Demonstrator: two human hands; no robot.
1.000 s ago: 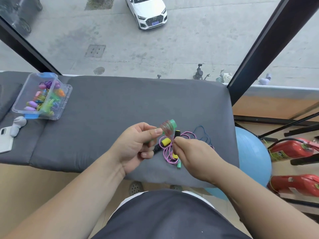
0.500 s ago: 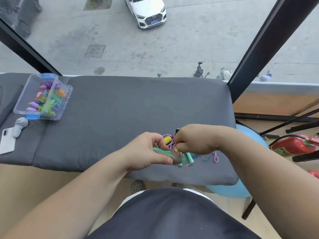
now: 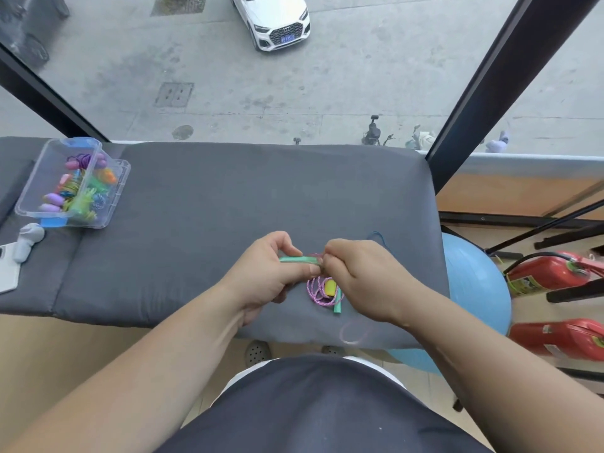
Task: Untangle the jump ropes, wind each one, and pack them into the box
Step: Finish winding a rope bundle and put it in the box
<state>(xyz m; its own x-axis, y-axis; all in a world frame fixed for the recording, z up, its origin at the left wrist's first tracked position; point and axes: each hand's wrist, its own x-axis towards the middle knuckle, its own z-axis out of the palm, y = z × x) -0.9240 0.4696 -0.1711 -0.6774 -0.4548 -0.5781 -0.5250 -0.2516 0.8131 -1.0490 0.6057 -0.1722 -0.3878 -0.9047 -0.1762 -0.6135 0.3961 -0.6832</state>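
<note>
Winding step, I'd say. The left hand (image 3: 268,273) is pinching a green handle (image 3: 299,259) between thumb and fingers, holding it level just above the near edge of the grey cushion (image 3: 228,197). The right hand (image 3: 362,276) is curled tight at that handle's end. It looks like it's nipping the pink rope (image 3: 315,291) there, though the fingertips are hiding the exact contact.

The rest of that rope is lying in a loose coil at the cushion's near edge, right under the hands. A yellow handle (image 3: 330,287) is sitting inside the coil and a second green handle (image 3: 338,305) is poking out toward me. A thin blue cord (image 3: 379,237) is peeking out behind the right hand, further in on the cushion. The clear box (image 3: 119,181) is waiting at the cushion's far left edge, already holding bundled ropes.

My tips:
- I'm thinking the left hand should be staying put as the anchor while the right is laying turns side by side, snug but not yanking.
- That coil is probably mixing two ropes, so I'd be feeding slack out slowly and stopping the moment the yellow handle is dragging along.
- A faint pinkish loop is hanging off the cushion's near edge, too blurry to identify, and it could be snagging.
</note>
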